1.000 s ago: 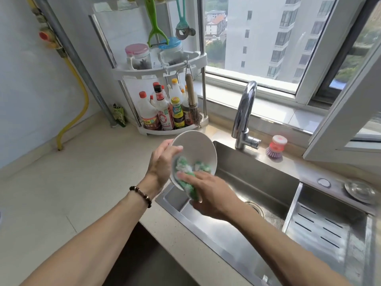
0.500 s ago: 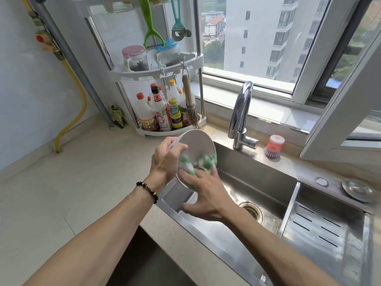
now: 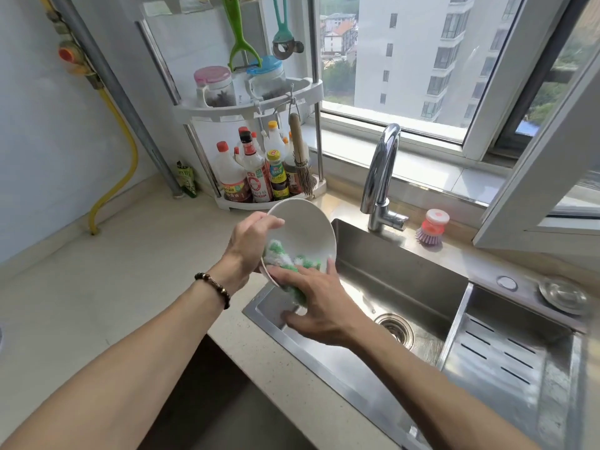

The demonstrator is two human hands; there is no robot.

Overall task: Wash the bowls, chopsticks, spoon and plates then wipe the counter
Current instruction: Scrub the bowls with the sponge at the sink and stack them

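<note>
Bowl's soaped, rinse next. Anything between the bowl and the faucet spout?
Nothing visible. The bowl is tilted over the sink's left end, held at its rim by the left hand, with the right hand pressing a green sponge inside. The gap to the faucet on the right looks open, and the basin below holds nothing but its drain.

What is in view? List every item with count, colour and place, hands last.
bowl: one, white, tilted over the sink's left end
sponge: one, green and white, inside the bowl
sink: one, steel, in the counter
faucet: one, chrome, behind the sink
dish brush: one, pink, right of the faucet
rack: one, white, in the corner, holding bottles and jars
left hand: grips the bowl's rim
right hand: presses the sponge into the bowl
</note>
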